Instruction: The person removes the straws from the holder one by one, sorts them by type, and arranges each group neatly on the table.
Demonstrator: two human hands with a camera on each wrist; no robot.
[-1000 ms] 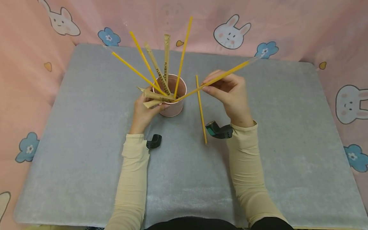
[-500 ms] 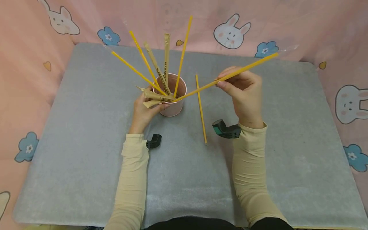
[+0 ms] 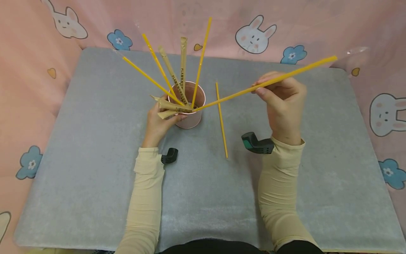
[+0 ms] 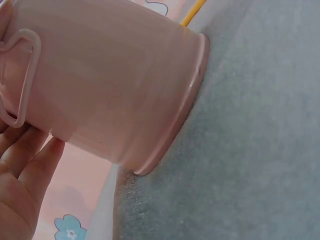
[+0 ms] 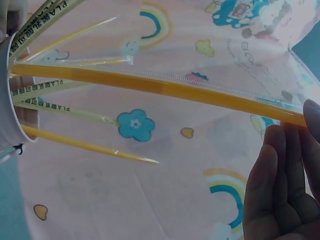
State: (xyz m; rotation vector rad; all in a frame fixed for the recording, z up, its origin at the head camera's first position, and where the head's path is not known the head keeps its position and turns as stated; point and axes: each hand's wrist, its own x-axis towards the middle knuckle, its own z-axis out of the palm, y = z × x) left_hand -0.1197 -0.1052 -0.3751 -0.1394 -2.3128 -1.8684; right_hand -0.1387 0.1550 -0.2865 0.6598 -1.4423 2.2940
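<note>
A small pink bucket (image 3: pixel 189 122) stands on the grey table, and my left hand (image 3: pixel 156 124) grips its left side with the thumb at the front. Seen from the left wrist, the fingers touch the bucket wall (image 4: pixel 110 85) beside a wire loop (image 4: pixel 31 75). My right hand (image 3: pixel 287 102) pinches a long yellow straw (image 3: pixel 234 95) in a clear wrapper. This straw slants up to the right, its lower end at the bucket's rim. Several paper-wrapped straws (image 3: pixel 183 63) and more yellow straws (image 3: pixel 156 58) lean out of the bucket.
Another yellow straw (image 3: pixel 222 123) lies on the grey table (image 3: pixel 79 158) between the bucket and my right arm. A pink curtain (image 3: pixel 215 38) with rabbits and flowers hangs behind and at both sides. Black wrist cameras (image 3: pixel 258 144) sit on both sleeves.
My right hand has moved to the right, drawing the yellow straw further out of the bucket and tilting it flatter. My left hand and the bucket have stayed in place.
</note>
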